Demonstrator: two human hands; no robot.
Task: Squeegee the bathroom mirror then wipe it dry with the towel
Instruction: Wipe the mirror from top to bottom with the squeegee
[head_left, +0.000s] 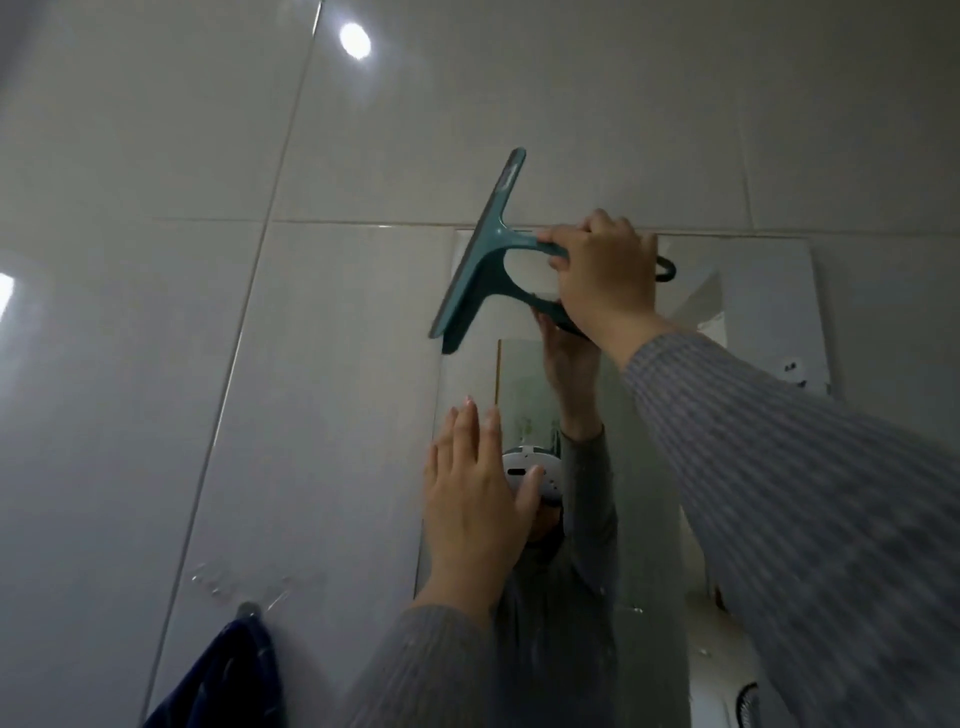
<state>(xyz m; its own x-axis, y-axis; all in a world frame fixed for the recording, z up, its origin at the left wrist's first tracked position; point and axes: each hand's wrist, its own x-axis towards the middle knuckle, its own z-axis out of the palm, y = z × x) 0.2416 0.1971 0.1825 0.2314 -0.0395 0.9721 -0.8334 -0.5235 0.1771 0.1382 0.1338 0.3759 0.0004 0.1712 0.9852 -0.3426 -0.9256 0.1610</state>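
A frameless mirror (769, 291) hangs on the tiled wall, seen from below. My right hand (605, 275) grips the handle of a teal squeegee (480, 254) at the mirror's top left corner. Its blade stands nearly upright, with the upper half over the tile above the mirror. My left hand (475, 499) is raised lower down with flat, spread fingers at the mirror's left edge; whether it touches the glass I cannot tell. A dark blue towel (228, 675) hangs from a hook at the lower left. The mirror reflects my arms and a head-worn camera.
Glossy pale wall tiles (156, 312) surround the mirror, with a ceiling light reflected at the top. A clear adhesive hook (248, 608) holds the towel. A white fixture (795, 371) shows at the mirror's right edge.
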